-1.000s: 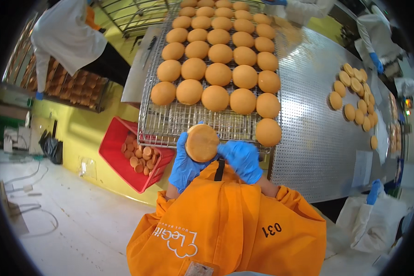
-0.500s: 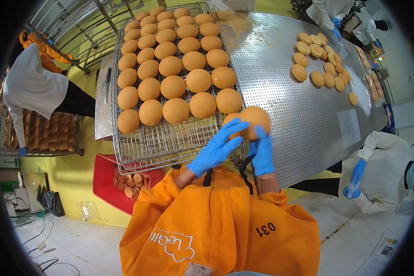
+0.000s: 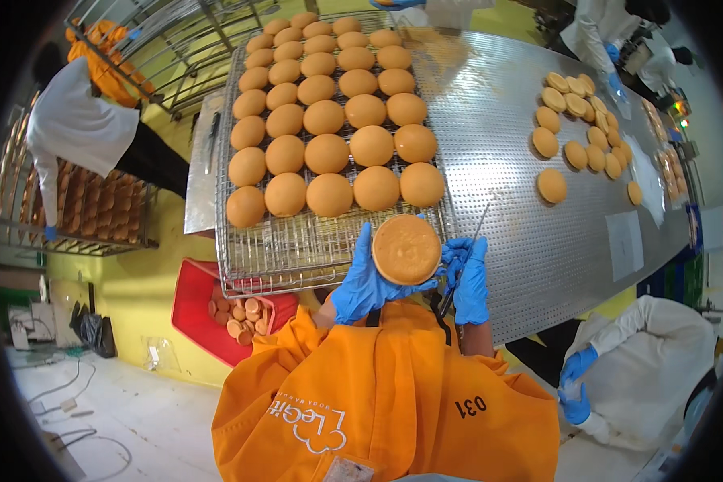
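A round golden bun [image 3: 406,250] rests in my left hand [image 3: 367,283], its flat, paler face turned up and the fingers curved round its side and underneath. Just to its right, my right hand [image 3: 467,283] grips a knife [image 3: 480,221] with a thin blade pointing up and away; the dark handle is partly hidden by my fingers. Right-hand fingertips are close to the bun's edge. Beyond the hands, rows of domed buns [image 3: 326,153] sit on a wire rack [image 3: 293,253], whose near end shows bare wire. A single flat bun disc [image 3: 551,185] lies on the perforated metal table [image 3: 506,265].
More pale discs [image 3: 575,155] lie scattered at the table's far right, near a white sheet [image 3: 623,245]. A red bin [image 3: 197,301] holding bun pieces stands below left. White-clad co-workers stand at left [image 3: 84,124], right [image 3: 643,361] and far right. A wheeled metal rack [image 3: 177,64] is behind.
A disc now lies alone on the table, nearer than the others. The bun in my left hand shows its flat face, and the knife blade is now visible. The whole view has shifted slightly.
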`<move>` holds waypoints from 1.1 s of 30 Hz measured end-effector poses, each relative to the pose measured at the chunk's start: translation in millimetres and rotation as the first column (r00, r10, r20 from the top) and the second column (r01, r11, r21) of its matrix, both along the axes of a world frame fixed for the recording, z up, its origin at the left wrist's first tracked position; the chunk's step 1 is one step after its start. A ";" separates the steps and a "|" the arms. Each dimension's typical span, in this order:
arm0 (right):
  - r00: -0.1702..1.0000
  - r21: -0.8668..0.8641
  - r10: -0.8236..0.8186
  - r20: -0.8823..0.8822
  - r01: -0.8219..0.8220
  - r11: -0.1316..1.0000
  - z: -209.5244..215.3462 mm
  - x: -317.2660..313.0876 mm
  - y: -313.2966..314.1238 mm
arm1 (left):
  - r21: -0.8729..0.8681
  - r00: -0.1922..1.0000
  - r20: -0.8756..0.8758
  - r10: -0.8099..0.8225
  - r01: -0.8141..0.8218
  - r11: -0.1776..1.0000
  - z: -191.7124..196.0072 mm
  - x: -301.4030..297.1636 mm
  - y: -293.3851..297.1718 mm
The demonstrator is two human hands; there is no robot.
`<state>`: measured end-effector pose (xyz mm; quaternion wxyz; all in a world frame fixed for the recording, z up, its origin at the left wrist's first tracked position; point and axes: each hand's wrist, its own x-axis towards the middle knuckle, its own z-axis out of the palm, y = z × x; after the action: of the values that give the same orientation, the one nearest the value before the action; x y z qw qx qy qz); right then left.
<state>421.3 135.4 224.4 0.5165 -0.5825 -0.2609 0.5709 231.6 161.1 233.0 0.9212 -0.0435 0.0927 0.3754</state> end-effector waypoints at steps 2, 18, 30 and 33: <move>0.979 0.027 0.045 0.199 -0.052 0.998 10.0 -15.2 4.8 | -0.024 0.996 -0.014 0.086 -0.086 0.996 20.6 -13.6 -9.1; 0.456 0.362 0.055 0.888 -0.768 0.528 21.7 -90.3 19.1 | 0.264 0.718 -0.358 0.597 -0.535 0.802 2.4 -52.1 -39.0; 0.977 0.070 0.212 -0.009 -0.211 0.975 -19.0 -26.9 33.5 | 0.676 0.483 -0.704 0.521 0.233 0.699 19.8 -102.9 10.7; 0.790 0.139 0.191 -0.582 -0.134 0.981 -64.4 48.8 48.2 | 0.785 -0.160 -0.579 0.799 0.156 0.600 13.7 -180.7 65.2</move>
<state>470.1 183.6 160.0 0.5468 -0.3265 -0.1614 0.7539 50.9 226.3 246.7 0.3488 0.5257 0.5592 0.5379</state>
